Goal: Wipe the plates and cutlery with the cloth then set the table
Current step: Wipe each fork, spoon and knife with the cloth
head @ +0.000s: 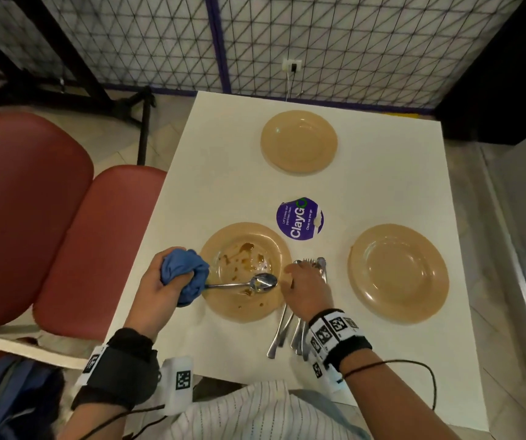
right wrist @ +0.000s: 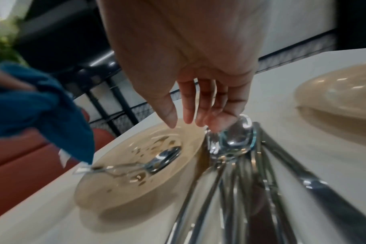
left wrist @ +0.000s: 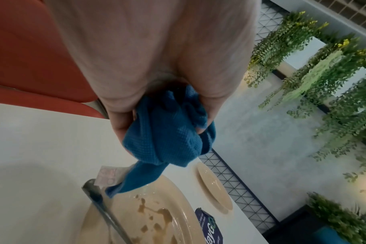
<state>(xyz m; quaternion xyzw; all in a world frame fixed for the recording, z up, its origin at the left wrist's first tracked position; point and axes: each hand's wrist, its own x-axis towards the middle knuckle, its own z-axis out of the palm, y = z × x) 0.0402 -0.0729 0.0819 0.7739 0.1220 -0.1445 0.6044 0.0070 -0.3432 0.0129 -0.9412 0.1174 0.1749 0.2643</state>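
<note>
My left hand (head: 172, 281) grips a bunched blue cloth (head: 183, 271) (left wrist: 163, 140) just left of a tan plate (head: 245, 309) (right wrist: 115, 189) smeared with brown sauce. A tail of the cloth hangs over the plate's left rim. A spoon (head: 255, 283) (right wrist: 159, 161) lies across this plate, its handle poking out under the cloth. My right hand (head: 301, 273) (right wrist: 194, 120) hovers open over a pile of forks and spoons (head: 287, 331) (right wrist: 232, 143) right of the plate, fingers hanging straight, one fingertip touching a spoon bowl. Two clean tan plates sit far (head: 299, 142) and right (head: 398, 274).
A round purple sticker (head: 299, 223) is on the white table (head: 382, 192) between the plates. Red padded seats (head: 64, 242) stand at the left. A wire-mesh partition (head: 318, 42) runs behind the table's far edge.
</note>
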